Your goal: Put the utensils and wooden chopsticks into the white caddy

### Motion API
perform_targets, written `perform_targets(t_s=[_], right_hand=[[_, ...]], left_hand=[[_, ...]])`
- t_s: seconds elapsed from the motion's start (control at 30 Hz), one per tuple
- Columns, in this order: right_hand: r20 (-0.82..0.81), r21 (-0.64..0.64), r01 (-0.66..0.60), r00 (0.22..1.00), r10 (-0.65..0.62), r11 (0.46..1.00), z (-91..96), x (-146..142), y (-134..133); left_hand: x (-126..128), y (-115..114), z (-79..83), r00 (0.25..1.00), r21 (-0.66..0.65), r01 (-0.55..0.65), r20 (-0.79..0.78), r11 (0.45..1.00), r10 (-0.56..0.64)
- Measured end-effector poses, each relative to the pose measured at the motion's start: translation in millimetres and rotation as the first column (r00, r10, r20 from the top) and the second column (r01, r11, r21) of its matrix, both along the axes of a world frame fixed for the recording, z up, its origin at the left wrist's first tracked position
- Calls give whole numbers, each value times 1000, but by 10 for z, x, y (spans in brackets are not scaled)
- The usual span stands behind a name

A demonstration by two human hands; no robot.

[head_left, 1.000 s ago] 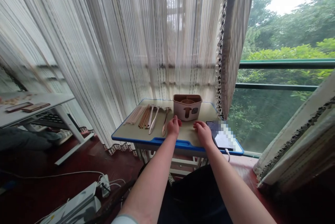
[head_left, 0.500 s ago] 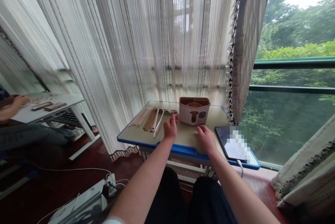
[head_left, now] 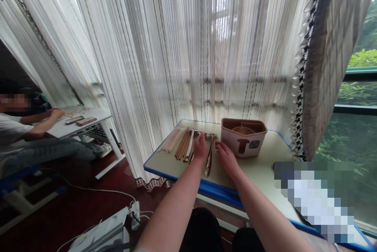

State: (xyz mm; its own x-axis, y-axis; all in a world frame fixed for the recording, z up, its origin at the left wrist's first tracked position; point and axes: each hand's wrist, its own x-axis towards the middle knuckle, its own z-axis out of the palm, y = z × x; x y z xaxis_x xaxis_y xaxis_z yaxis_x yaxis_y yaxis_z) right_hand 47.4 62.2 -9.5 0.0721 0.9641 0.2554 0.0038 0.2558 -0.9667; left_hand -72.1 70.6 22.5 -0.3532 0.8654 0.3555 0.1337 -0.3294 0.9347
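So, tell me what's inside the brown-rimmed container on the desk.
Inside the container, a divider and a rounded brown piece show. The front wall covers the bottom, so anything lying low cannot be seen.

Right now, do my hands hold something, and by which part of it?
Your left hand is over the utensils, but whether it grips one cannot be told. No object shows in your right hand.

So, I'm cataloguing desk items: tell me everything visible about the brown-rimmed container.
The open-topped container stands upright on the desk. Its pale, plastic-looking wall carries a brown T-shaped mark and a dark patch; rim and inside are brown, with a divider and a rounded form. The right hand is close; contact is unclear.
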Motion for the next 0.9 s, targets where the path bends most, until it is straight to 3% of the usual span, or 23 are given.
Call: perform_targets(t_s=[0.1,0.23,0.43,0.63,0.9], right_hand=[[-15,-41,13,1000,-14,999,-106,42,55],[-79,-86,-26,997,19,996,-119,36,59],[-225,-164,-93,973,54,982,-6,49,8],[-263,-190,-123,962,70,974,61,34,-62],[-150,-172,-183,976,158,968,46,-31,-111]], left_hand=[[31,-47,-73,997,60,3,-80,998,2],[39,-41,-151,991,-50,14,-135,999,-20],[-57,53,-286,994,-191,-11,-104,982,-9],[-57,49,-313,1000,-188,-4,-12,982,2],[-46,62,-308,998,-193,54,-10,980,-57]])
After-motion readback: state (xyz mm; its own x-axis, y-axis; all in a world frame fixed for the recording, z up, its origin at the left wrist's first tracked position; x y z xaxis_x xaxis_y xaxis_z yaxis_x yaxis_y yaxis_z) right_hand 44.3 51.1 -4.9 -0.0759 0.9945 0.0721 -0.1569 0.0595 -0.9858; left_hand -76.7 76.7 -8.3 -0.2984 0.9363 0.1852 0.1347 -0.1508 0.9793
